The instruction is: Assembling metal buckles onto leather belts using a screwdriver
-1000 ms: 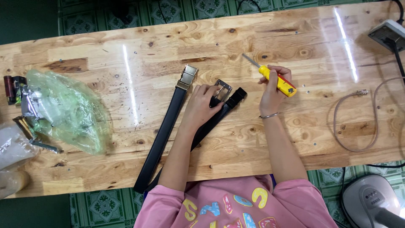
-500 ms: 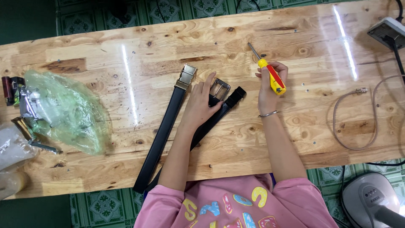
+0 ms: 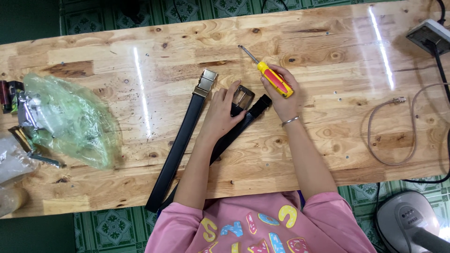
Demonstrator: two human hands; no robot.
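1. The left hand [image 3: 224, 108] lies flat on the table [image 3: 328, 51], fingers together and stretched out, pressing on a black belt [image 3: 176, 150]; it is not closed around anything.
2. Just beyond its fingertips, and touching them, is a metal buckle frame [image 3: 243, 96] at the end of a second black strap [image 3: 243, 122] that runs under the hand.
3. To the left of this hand, just beside it, a silver buckle [image 3: 206, 82] ends the first belt, which goes down to the near table edge.
4. The right hand [image 3: 282, 96] is clamped around the yellow and red handle of a screwdriver [image 3: 267, 71]. The metal tip points away from the person, up and to the left, above bare table.
5. A thin bracelet [image 3: 290, 121] sits on the right wrist.
6. Well to the left of the left hand there is a green plastic bag [image 3: 70, 122] with small dark items near it.
7. Well to the right of the right hand a looped cable [image 3: 391, 133] lies, and a power strip [image 3: 427, 33] is at the far corner.
8. Nothing stands between the two hands; they are near each other.
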